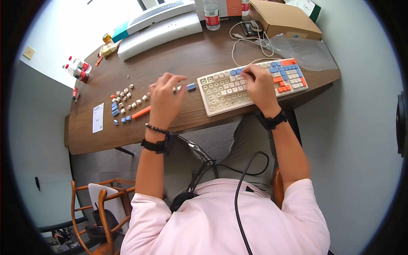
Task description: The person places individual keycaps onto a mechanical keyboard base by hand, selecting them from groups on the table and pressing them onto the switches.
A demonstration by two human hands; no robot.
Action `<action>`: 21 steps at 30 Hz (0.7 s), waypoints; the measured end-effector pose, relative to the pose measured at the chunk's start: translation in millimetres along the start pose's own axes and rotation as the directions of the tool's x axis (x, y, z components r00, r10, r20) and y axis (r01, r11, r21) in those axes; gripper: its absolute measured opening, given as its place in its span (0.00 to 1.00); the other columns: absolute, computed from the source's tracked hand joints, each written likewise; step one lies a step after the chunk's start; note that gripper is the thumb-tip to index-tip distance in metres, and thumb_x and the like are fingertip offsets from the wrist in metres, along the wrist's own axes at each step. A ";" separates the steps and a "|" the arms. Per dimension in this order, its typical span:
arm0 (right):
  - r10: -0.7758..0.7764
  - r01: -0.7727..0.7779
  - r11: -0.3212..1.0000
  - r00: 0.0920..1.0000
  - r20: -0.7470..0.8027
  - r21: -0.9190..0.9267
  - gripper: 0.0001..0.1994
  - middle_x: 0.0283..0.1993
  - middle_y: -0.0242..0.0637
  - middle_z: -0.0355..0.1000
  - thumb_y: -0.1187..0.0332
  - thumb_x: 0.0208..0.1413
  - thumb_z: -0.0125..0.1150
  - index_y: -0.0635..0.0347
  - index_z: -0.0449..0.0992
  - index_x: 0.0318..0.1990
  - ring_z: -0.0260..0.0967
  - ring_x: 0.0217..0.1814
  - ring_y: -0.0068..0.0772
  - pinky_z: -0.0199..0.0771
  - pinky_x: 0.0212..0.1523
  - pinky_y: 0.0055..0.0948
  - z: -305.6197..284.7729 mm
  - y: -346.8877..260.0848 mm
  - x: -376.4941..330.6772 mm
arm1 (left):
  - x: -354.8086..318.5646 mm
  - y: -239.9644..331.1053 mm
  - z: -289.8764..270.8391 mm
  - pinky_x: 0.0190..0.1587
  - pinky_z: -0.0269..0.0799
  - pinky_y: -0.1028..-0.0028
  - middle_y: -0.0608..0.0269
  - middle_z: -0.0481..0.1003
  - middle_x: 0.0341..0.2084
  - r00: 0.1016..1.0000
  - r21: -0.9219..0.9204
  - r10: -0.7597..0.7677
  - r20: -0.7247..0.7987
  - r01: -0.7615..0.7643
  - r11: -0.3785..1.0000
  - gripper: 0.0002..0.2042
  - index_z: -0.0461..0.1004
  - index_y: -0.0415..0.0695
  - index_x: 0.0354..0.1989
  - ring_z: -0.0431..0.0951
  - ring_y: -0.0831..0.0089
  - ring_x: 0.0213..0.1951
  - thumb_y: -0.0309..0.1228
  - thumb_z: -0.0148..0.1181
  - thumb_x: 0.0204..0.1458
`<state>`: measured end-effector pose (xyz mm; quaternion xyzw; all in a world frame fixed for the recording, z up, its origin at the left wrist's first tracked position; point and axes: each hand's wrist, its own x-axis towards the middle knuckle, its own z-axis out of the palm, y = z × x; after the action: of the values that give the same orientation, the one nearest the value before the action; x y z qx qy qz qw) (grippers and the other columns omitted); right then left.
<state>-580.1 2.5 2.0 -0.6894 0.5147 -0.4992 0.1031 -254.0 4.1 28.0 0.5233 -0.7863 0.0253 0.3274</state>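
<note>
At the far left of the wooden desk (191, 55) a white paper slip (98, 117) is lying flat, and just to its right the loose keycaps (124, 102) are lying scattered in a loose patch, beige ones mixed with a few blue ones, with the long orange spacebar cap (141, 112) lying at their near edge, its long axis slanting up toward the right. The left hand (165, 100) is hovering just right of that scatter, fingers curled downward and slightly spread above the desk; whether it is pinching a cap underneath cannot be told, since the back of the hand is hiding the fingertips. A single blue keycap (191, 86) is sitting just beyond this hand's fingers, between it and the keyboard (221, 91), so the left hand is clearly the nearer one to every loose cap. The keyboard is lying with its long axis running left to right and tilting up toward the right, its near left portion showing bare sockets while beige, blue and orange caps are filling the rest. The right hand (260, 87) is resting on the middle of the keyboard, fingertips bent and pressed together against a cap in the upper rows, seemingly seating or pinching it, though the exact contact is hidden.
</note>
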 end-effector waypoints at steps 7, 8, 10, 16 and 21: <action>-0.161 0.177 0.975 0.979 0.125 -0.133 0.02 0.42 0.53 0.82 0.78 0.68 0.67 0.68 0.81 0.42 0.81 0.49 0.62 0.80 0.51 0.54 5.1 -3.5 5.0 | 14.7 72.5 53.2 0.56 0.80 0.55 0.57 0.82 0.43 0.996 -0.297 0.079 0.032 -0.066 0.953 0.08 0.89 0.44 0.50 0.84 0.53 0.49 0.32 0.74 0.68; -0.206 0.228 0.961 0.968 0.140 -0.160 0.02 0.41 0.53 0.82 0.78 0.68 0.67 0.69 0.80 0.41 0.80 0.48 0.63 0.79 0.51 0.55 5.7 -4.9 5.9 | 17.5 77.7 62.4 0.56 0.80 0.55 0.57 0.82 0.43 0.997 -0.301 0.072 0.023 -0.062 0.952 0.08 0.89 0.44 0.50 0.84 0.53 0.49 0.32 0.74 0.68; -0.225 0.249 0.957 0.962 0.157 -0.151 0.03 0.40 0.54 0.81 0.78 0.68 0.67 0.68 0.80 0.40 0.80 0.48 0.64 0.79 0.51 0.56 8.9 -6.1 6.9 | 20.7 83.5 80.7 0.56 0.80 0.54 0.56 0.81 0.43 0.997 -0.298 0.080 0.019 -0.071 0.952 0.08 0.89 0.43 0.50 0.84 0.52 0.50 0.33 0.73 0.68; 0.105 -0.126 0.988 0.972 0.209 0.091 0.03 0.36 0.56 0.85 0.79 0.65 0.69 0.71 0.82 0.40 0.86 0.41 0.59 0.83 0.45 0.48 6.2 -5.4 15.2 | 26.7 95.0 102.7 0.55 0.81 0.55 0.56 0.81 0.43 0.998 -0.237 0.051 0.038 -0.040 0.971 0.09 0.88 0.41 0.46 0.83 0.52 0.51 0.35 0.72 0.69; 0.198 -0.211 0.972 0.972 0.126 0.104 0.03 0.34 0.54 0.87 0.79 0.65 0.71 0.71 0.86 0.39 0.89 0.36 0.49 0.84 0.40 0.40 6.3 -1.1 15.5 | 28.1 98.2 98.8 0.54 0.81 0.55 0.58 0.81 0.42 0.999 -0.271 0.006 0.047 0.007 0.963 0.08 0.89 0.42 0.44 0.83 0.53 0.50 0.33 0.74 0.67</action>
<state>-574.9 -11.9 8.7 -0.6529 0.5462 -0.4747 0.2235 -391.3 -12.0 -4.6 0.4743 -0.7898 -0.0949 0.3771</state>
